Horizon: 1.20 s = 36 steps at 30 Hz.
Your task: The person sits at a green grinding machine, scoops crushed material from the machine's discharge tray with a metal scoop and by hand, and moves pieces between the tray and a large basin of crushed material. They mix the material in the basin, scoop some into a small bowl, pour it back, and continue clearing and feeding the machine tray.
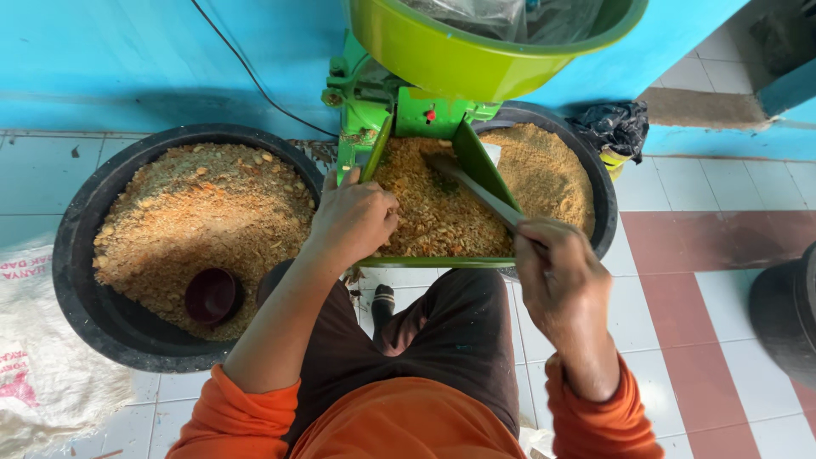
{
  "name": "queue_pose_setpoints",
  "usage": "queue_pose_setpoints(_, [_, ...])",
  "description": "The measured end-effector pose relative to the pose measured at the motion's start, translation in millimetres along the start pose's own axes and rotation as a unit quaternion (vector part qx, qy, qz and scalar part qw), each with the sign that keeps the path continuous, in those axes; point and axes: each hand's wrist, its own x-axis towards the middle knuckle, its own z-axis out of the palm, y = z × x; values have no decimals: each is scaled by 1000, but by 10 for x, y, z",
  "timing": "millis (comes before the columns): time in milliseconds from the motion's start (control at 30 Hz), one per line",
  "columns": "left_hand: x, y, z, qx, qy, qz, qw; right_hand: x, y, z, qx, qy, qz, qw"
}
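The left hand [353,217] is resting on the coarse brown crumbs [433,212] in the green feed tray [476,157] of the grinding machine [382,110], fingers curled loosely, grasping nothing firm. The right hand [557,272] is clenching a flat stick [476,187] that is pushing the crumbs toward the machine. The tray is still full. The left black tub [76,280] is holding much coarse material and a dark red bowl [211,295]; the right tub [599,183] is holding finer meal.

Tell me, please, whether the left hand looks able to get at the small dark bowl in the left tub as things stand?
Probably yes: the small dark bowl lies uncovered on the crumbs just beside the left forearm, and the left hand, resting in the green tray, holds nothing.
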Motion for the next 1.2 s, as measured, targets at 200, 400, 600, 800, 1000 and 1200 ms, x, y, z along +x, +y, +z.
queue_pose_setpoints(200, [-16, 34, -70, -25, -11, -2, 1000, 20, -29, 227, -3, 17, -37, 999])
queue_pose_setpoints(400, [-20, 79, -136, -29, -18, 5, 999, -26, -39, 394, 32, 14, 28, 999])
queue_pose_setpoints(600, [-28, 94, -165, 15, -53, -2, 998, -17, -8, 367, 2, 13, 8, 1000])
queue_pose_setpoints(800, [-18, 71, -108, 13, -11, 14, 1000, -111, -117, 46, 43, -31, 65, 996])
queue_pose_setpoints(1000, [-47, 85, -133, 32, -30, 4, 999, 43, -231, 503, 23, -4, -34, 999])
queue_pose_setpoints(1200, [-25, 107, -154, 38, -40, 11, 998, -71, -253, 409, 0, 27, -22, 999])
